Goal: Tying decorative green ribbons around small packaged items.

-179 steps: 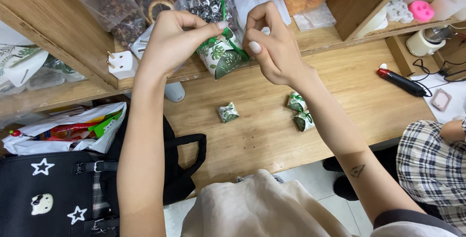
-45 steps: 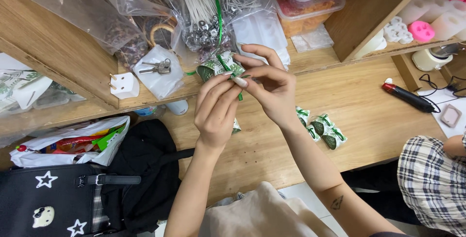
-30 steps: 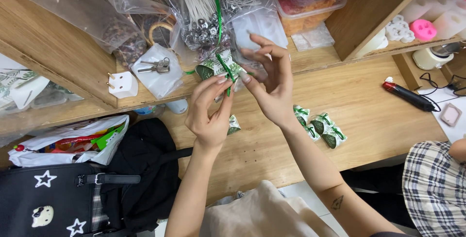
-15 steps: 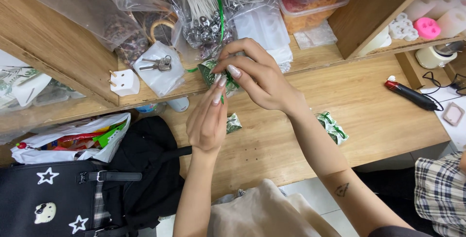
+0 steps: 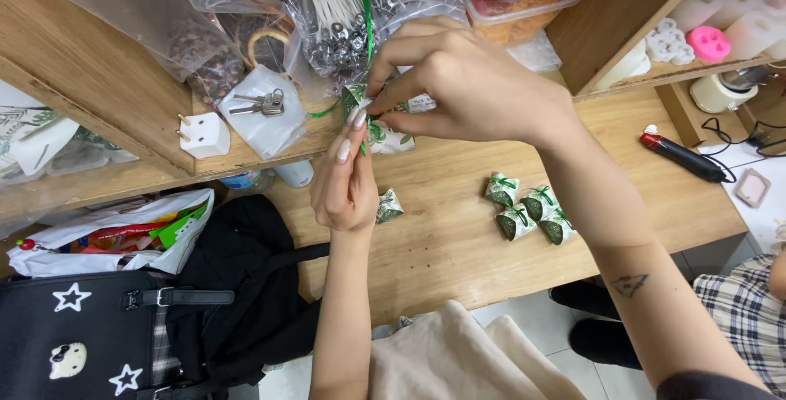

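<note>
1. A small white package with green leaf print (image 5: 385,134) is held above the desk's back edge, against the shelf.
2. One like it (image 5: 389,205) lies mid-desk.
3. Four more (image 5: 528,212) cluster toward the desk's front edge.
4. Clear bags (image 5: 262,109) hang over the shelf edge.

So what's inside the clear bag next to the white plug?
A bunch of metal keys shows through the clear bag, beside the plug. Anything under them is covered.
</note>
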